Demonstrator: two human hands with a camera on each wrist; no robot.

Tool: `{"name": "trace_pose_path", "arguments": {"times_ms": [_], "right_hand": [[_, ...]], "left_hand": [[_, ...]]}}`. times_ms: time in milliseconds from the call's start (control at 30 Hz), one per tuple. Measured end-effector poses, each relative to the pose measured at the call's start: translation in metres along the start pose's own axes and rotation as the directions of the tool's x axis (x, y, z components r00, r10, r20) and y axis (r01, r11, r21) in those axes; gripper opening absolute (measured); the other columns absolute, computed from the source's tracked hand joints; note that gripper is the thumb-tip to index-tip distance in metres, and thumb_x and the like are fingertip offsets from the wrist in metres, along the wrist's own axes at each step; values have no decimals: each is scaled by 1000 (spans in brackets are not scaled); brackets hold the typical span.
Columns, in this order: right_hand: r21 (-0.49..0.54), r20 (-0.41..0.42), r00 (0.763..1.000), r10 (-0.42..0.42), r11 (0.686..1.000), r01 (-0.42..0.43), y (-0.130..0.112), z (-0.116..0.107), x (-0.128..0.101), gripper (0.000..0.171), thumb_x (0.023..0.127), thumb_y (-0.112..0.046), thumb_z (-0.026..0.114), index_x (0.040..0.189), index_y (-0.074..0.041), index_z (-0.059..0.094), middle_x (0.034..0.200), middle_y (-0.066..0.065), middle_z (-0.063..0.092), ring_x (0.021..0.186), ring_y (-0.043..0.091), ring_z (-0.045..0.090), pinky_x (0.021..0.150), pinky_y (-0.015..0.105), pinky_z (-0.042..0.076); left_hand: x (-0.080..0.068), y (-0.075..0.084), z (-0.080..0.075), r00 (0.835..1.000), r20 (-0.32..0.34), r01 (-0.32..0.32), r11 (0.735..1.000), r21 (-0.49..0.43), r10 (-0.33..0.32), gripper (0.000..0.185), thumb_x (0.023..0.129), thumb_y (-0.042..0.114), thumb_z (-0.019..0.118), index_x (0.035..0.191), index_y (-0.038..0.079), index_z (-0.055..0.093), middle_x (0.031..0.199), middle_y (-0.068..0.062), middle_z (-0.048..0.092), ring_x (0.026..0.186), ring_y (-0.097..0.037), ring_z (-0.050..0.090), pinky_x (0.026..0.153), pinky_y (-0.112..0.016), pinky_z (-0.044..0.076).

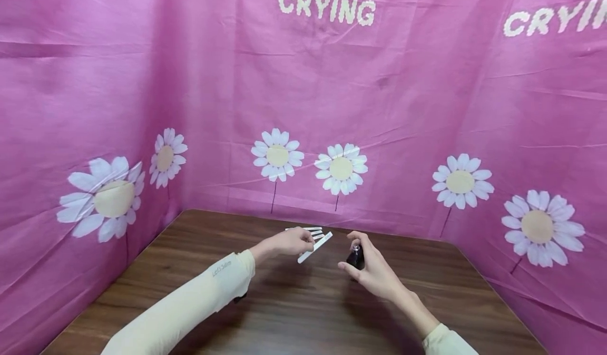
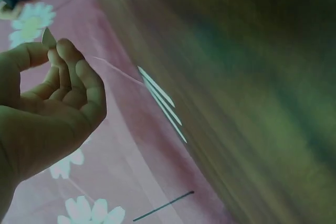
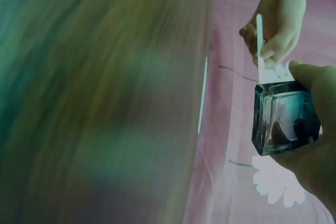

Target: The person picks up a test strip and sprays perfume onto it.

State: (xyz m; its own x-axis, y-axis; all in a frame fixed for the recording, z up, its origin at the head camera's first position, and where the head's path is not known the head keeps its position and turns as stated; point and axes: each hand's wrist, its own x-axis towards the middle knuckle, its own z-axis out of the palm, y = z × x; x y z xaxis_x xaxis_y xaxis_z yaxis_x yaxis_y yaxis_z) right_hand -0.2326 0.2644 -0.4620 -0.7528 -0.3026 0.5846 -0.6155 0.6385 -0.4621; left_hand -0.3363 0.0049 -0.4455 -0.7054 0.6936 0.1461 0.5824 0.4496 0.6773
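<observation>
My left hand (image 1: 289, 242) pinches a white paper test strip (image 1: 320, 245) between thumb and fingertips, the strip slanting up toward the right. In the right wrist view the same strip (image 3: 260, 35) stands upright behind the bottle. A dark glass perfume bottle (image 1: 354, 258) with a clear-looking spray top is gripped in my right hand (image 1: 379, 275), thumb on one side and fingers on the other. The bottle's flat glass base (image 3: 262, 121) faces the right wrist camera. Bottle and strip are held close to each other above the table, with a gap between them in the head view.
Several more white strips (image 2: 157, 95) lie fanned out near the far edge of the brown wooden table (image 1: 294, 313), behind my left hand. Pink cloth (image 1: 403, 107) printed with daisies and lettering hangs around the back and both sides of the table.
</observation>
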Motion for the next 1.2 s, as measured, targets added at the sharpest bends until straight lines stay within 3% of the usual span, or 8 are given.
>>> {"name": "trace_pose_path", "arguments": {"times_ms": [300, 433, 533, 700, 833, 1033, 1200], "right_hand": [[-71, -56, 998, -8, 997, 4, 24, -15, 1, 54, 81, -27, 89, 122, -22, 55, 103, -6, 55, 92, 12, 57, 78, 31, 49], [-117, -50, 998, -30, 993, 24, 40, -23, 0, 50, 80, -28, 89, 118, -21, 57, 102, -7, 56, 87, 11, 57, 76, 31, 49], [-153, -42, 998, -40, 988, 33, 55, -28, -3, 47, 80, -28, 89, 115, -19, 58, 100, -4, 57, 84, 11, 56, 74, 31, 49], [-214, -72, 997, -7, 977, -8, 75, -36, -8, 46, 80, -24, 90, 112, -14, 58, 100, -1, 59, 80, 10, 56, 71, 32, 50], [-226, -102, 994, 26, 973, -48, 82, -39, -8, 44, 79, -22, 90, 106, -10, 57, 96, 0, 57, 73, 11, 57, 67, 32, 50], [-248, -144, 988, 58, 964, -93, 85, -39, -4, 43, 79, -29, 90, 98, -11, 57, 92, -2, 55, 80, 15, 53, 71, 35, 46], [-252, -147, 986, 72, 962, -107, 87, -37, -7, 43, 76, -26, 92, 93, -13, 54, 89, -3, 53, 79, 15, 53, 69, 35, 46]], "left_hand": [[31, -16, -2, 999, 6, 33, 972, 233, -35, 13, 89, 6, 61, 80, 8, 70, 66, 6, 56, 61, -8, 49, 58, -24, 42], [40, -24, -4, 998, 33, 46, 940, 339, -60, 27, 86, 2, 61, 63, 14, 54, 57, 9, 41, 54, -7, 38, 54, -23, 34], [45, -28, -4, 995, 58, 50, 911, 409, -80, 37, 86, 0, 61, 59, 17, 44, 54, 9, 34, 53, -7, 34, 54, -23, 31], [52, -31, -5, 992, 101, 23, 879, 476, -80, 19, 87, 0, 66, 71, 10, 66, 64, 7, 53, 65, -9, 47, 65, -24, 43], [55, -34, -6, 989, 130, 0, 873, 487, -72, 9, 86, -1, 67, 84, 5, 74, 76, 2, 64, 74, -12, 53, 72, -26, 47], [56, -39, -4, 990, 70, 68, 853, 518, -122, 13, 85, 1, 71, 82, 13, 73, 80, 3, 63, 82, -14, 55, 74, -30, 49], [58, -39, 2, 985, 29, 123, 812, 571, -170, 12, 87, 8, 73, 86, 19, 73, 85, 6, 60, 88, -17, 58, 75, -40, 52]]}}
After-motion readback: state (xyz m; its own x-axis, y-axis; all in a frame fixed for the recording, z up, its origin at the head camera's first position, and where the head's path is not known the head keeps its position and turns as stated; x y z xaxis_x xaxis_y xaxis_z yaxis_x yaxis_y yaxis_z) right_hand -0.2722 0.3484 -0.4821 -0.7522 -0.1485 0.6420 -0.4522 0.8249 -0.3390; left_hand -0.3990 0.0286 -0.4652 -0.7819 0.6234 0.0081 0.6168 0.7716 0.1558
